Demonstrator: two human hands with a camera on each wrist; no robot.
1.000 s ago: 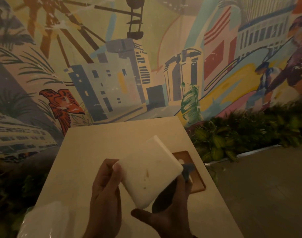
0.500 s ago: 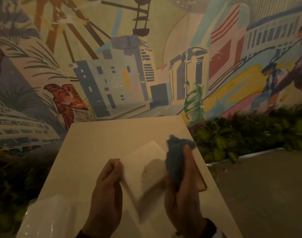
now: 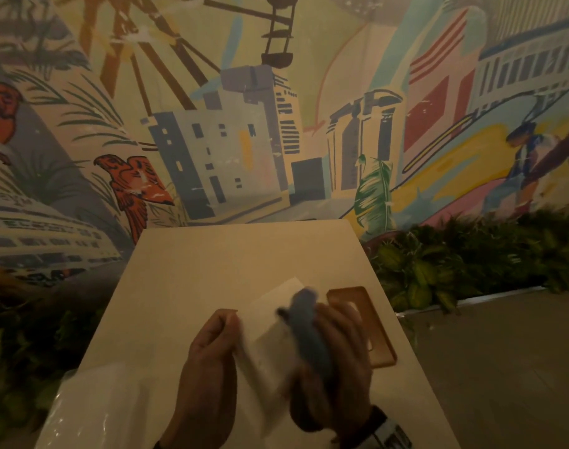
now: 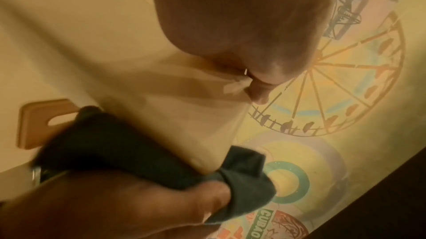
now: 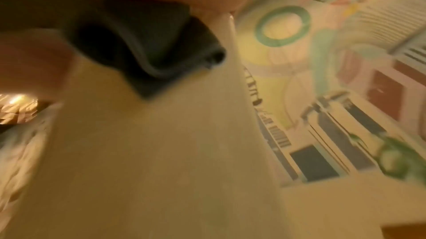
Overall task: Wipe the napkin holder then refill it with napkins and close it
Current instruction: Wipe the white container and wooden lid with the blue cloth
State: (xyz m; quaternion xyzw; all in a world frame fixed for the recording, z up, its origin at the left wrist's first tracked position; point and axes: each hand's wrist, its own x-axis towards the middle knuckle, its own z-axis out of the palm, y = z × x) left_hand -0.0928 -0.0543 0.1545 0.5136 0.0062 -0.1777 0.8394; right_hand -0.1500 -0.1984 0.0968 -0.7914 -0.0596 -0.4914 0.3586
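Observation:
The white napkin holder (image 3: 270,332) is held tilted above the table between both hands. My left hand (image 3: 212,361) grips its left edge. My right hand (image 3: 335,358) holds a dark blue cloth (image 3: 309,325) bunched against the holder's right face. In the left wrist view the cloth (image 4: 129,152) wraps the holder's (image 4: 175,108) lower edge, with the right hand (image 4: 110,206) under it. In the right wrist view the cloth (image 5: 147,50) lies on the holder's white side (image 5: 147,152). The brown wooden lid (image 3: 364,322) lies flat on the table to the right.
The beige table (image 3: 231,260) stands against a painted mural wall (image 3: 244,124). A clear plastic pack of napkins (image 3: 95,406) sits at the table's near left corner. Green plants (image 3: 471,260) line the wall on the right, beside a grey floor (image 3: 503,367).
The holder has turned from showing its broad face to nearly edge-on. My right hand has come from under it to its right side with the cloth, rubbing downward.

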